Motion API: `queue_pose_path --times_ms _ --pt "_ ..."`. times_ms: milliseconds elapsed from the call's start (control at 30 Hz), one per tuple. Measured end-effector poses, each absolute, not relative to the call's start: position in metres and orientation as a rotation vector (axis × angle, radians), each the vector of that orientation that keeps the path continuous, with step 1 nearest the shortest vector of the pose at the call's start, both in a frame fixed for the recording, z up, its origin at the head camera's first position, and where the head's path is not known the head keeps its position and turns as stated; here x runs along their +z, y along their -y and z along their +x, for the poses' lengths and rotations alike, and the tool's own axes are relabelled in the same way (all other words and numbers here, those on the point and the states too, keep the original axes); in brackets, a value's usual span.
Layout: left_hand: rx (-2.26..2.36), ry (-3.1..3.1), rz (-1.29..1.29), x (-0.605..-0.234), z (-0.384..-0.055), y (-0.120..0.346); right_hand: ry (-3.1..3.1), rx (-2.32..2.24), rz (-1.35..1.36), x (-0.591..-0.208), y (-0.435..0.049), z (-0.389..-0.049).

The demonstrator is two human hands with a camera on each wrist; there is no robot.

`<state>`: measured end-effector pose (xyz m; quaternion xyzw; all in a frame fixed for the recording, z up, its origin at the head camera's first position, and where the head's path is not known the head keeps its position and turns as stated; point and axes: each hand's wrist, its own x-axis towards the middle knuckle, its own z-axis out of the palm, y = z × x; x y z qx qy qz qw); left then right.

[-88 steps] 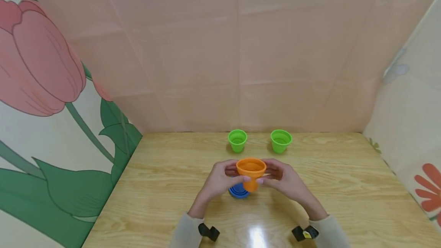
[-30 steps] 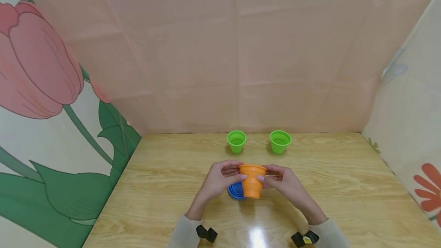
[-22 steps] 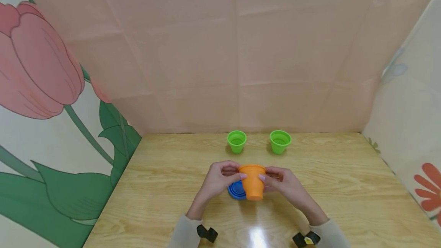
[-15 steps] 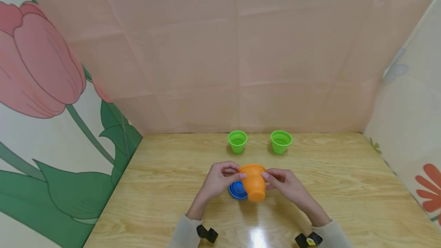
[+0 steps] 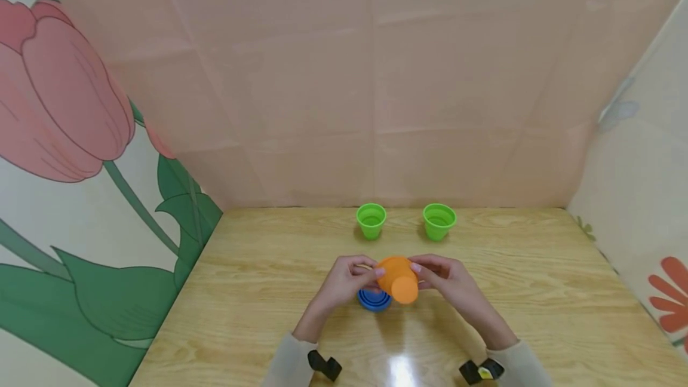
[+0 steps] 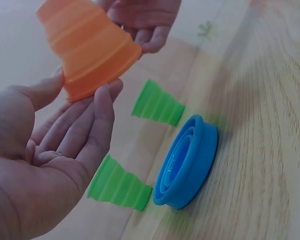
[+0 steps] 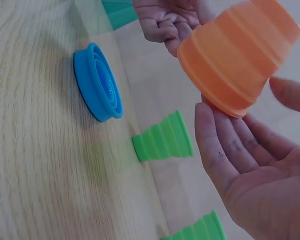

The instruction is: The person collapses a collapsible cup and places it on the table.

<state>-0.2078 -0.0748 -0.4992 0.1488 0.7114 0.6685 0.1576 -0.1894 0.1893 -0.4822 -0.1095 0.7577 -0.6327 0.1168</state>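
Note:
An orange collapsible cup [image 5: 402, 282], drawn out to its stepped shape, is held above the table with its base tipped toward the head camera. My left hand [image 5: 346, 282] pinches its rim on the left, thumb on the near side and fingers behind. On the other side my right hand [image 5: 448, 279] grips the rim the same way. In the left wrist view the orange cup [image 6: 92, 47] shows its ridged wall. Below it a blue collapsible cup [image 5: 374, 299] lies folded flat on the table, partly covered by the orange one in the head view.
Two green collapsible cups, a left one [image 5: 371, 221] and a right one [image 5: 439, 221], stand upright and extended near the back edge of the wooden table [image 5: 269, 291]. Behind them hangs a pinkish backdrop [image 5: 371, 76]. A flower-printed panel [image 5: 59, 136] borders the left side.
The orange cup was upright with its mouth visible and lower part narrow; its wall has been drawn out and it has tilted, base toward the camera. Both hands kept hold of its rim.

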Motion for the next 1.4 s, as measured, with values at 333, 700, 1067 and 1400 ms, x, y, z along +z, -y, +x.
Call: queue_pose_path --times_ms 333,700,1067,1400 --pt "1.951 -1.922 0.297 -0.502 -0.21 0.073 -2.148 -1.897 -0.223 -0.484 -0.185 -0.19" --pt "1.986 -1.8 0.242 -0.504 -0.211 0.065 -2.114 -1.943 -0.127 -0.483 -0.182 -0.192" --pt "2.013 -1.756 0.141 -0.506 -0.212 0.056 -2.107 -1.954 -0.052 -0.49 -0.183 -0.191" --pt "1.97 -1.79 0.135 -0.508 -0.212 0.058 -2.078 -1.942 -0.063 -0.494 -0.183 -0.194"
